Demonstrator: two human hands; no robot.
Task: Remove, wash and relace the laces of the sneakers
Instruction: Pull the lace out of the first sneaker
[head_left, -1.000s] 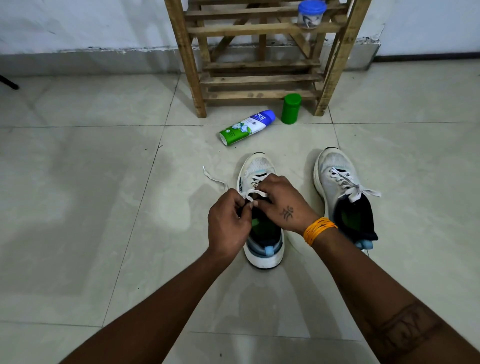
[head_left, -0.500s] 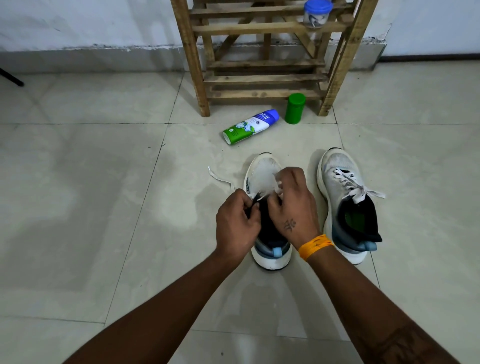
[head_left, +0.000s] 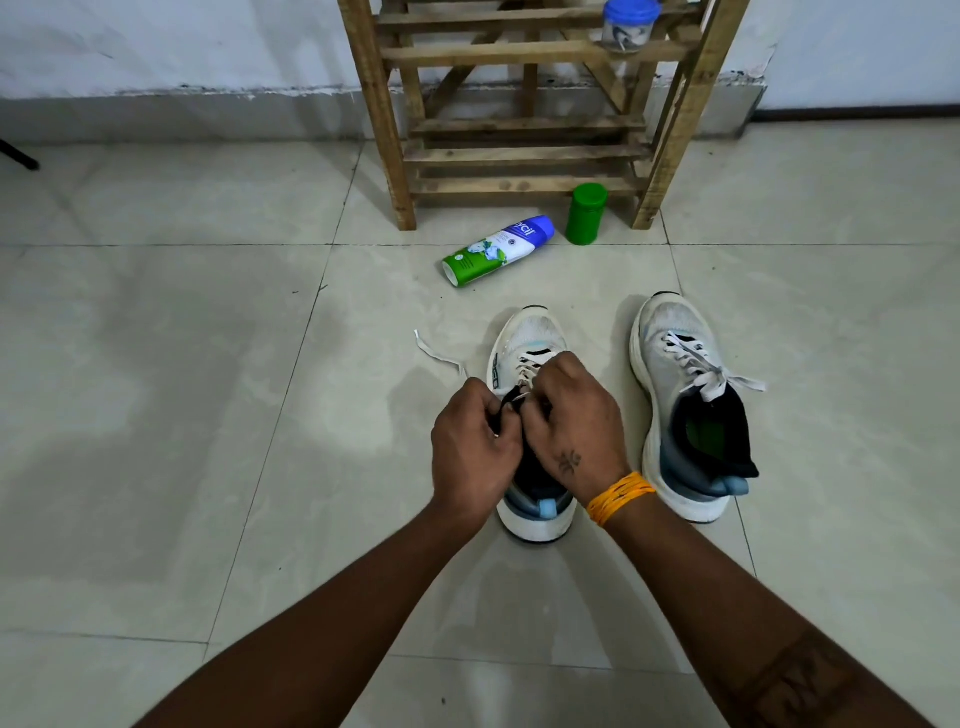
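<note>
Open floor (head_left: 156, 415) is available to the left of the left sneaker (head_left: 532, 431), crossed only by a loose lace end (head_left: 436, 353) lying just beside its toe. A narrow strip of bare tile separates it from the right sneaker (head_left: 685, 410). Ahead, passage is obstructed by a lying bottle (head_left: 496, 249) and an upright green container (head_left: 586, 213), behind which a wooden rack (head_left: 519, 104) stands against the wall. Floor right of the right sneaker is unobstructed.

Wooden rack (head_left: 524, 104) against the wall; green canister (head_left: 586, 213) upright, bottle (head_left: 498, 250) lying beside it.
</note>
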